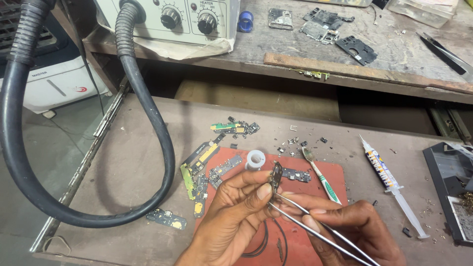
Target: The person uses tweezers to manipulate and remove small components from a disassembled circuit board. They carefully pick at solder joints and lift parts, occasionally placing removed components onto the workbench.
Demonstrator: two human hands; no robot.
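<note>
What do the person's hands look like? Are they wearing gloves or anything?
No gloves. Both the left hand and the right hand are bare, with short fingernails. No rings, watch or bracelet show, and no sleeves reach into the picture; only the hands and a little of the wrists are visible at the bottom edge.

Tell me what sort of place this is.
Likely a phone or small-electronics repair bench: a hot-air station with its hose, loose circuit boards on a red mat, and tweezers working a small board.
</note>
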